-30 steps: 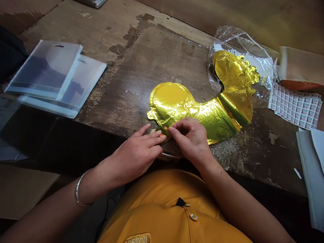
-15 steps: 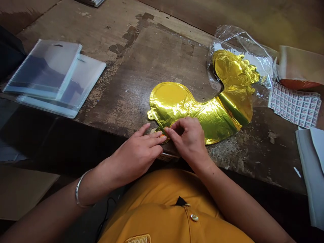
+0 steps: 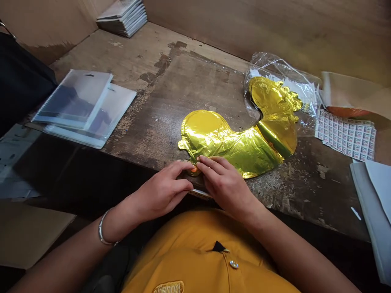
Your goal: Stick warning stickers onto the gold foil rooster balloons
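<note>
A shiny gold foil balloon point(image 3: 207, 130), flat and curved, lies on the worn wooden table with its near end at the front edge. My left hand point(image 3: 163, 185) has its fingertips bent onto that near end, the thumb lower down by the table edge. Close against it, my right hand point(image 3: 227, 185) grips the same part, its fingers together over the foil and its thumb hidden. A small tab sticks out of the foil just beyond my left fingers. Below my hands shows a thin pale edge point(image 3: 200, 194) of something I cannot make out.
Clear plastic sleeves point(image 3: 75, 99) lie at the left table edge, and a stack of flat packs point(image 3: 124, 18) stands at the back left. A clear bag point(image 3: 271, 61) lies under the balloon's far end. Right of it are a sticker sheet point(image 3: 345, 134) and white papers point(image 3: 371, 203).
My right hand has gone from a raised pinch to fingers laid lower over the foil. My left fingers have bent more. The view has shifted, showing more of the back of the table.
</note>
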### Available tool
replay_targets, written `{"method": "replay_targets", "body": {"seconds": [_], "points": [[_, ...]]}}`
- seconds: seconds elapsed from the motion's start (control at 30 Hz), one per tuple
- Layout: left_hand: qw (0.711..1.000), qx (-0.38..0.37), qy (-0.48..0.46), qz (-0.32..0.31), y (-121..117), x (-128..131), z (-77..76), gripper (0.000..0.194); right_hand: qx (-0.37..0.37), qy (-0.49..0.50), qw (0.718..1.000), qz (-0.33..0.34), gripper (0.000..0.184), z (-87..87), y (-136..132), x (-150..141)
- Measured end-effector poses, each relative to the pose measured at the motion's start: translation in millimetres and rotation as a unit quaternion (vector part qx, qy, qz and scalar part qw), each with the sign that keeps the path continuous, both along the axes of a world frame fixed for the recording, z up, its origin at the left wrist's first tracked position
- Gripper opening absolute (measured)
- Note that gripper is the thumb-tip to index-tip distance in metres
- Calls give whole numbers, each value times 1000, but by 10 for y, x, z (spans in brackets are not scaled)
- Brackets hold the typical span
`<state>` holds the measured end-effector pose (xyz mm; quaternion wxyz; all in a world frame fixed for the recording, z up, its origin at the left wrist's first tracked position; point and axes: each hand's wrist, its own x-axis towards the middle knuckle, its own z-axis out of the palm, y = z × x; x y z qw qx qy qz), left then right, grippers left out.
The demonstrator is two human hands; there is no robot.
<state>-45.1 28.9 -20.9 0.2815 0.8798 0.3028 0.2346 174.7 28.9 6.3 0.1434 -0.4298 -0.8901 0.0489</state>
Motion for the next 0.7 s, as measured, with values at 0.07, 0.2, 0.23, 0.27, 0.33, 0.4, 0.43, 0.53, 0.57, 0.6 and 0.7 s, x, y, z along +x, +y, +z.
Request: {"method": "replay_targets", "body": {"seconds": [0.07, 0.2, 0.23, 0.27, 0.33, 0.4, 0.43, 0.53, 0.57, 0.6, 0.7], "points": [[999, -18, -28, 19, -18, -17, -12, 16, 12, -16, 1000, 1, 31, -66, -31, -11], [998, -33, -47, 38, -28, -27, 0, 14, 62, -11, 998, -2, 26, -171, 33, -17], [997, -33, -49, 42, -26, -27, 13, 14, 62, 8, 998, -13, 24, -171, 60, -17], [997, -30, -50, 46, -23, -27, 29, 14, 52, 32, 998, -34, 21, -158, 89, -16], [997, -15, -50, 60, -15, -24, 66, 14, 11, 89, 991, -96, 17, -112, 152, -8], [996, 8, -41, 74, 1, -17, 99, 14, -51, 137, 977, -157, 26, -62, 219, 7], [996, 20, -35, 79, 12, -11, 111, 13, -88, 155, 968, -177, 31, -43, 252, 18], [996, 52, -16, 73, 57, 18, 134, 12, -198, 204, 938, -200, 41, -19, 341, 57], [996, 59, -11, 66, 74, 29, 139, 12, -227, 218, 927, -202, 42, -15, 364, 71], [996, 66, -6, 60, 91, 40, 146, 12, -248, 232, 918, -204, 43, -11, 382, 84], [995, 81, 9, 49, 132, 68, 180, 12, -305, 257, 892, -213, 43, 13, 412, 113]]}}
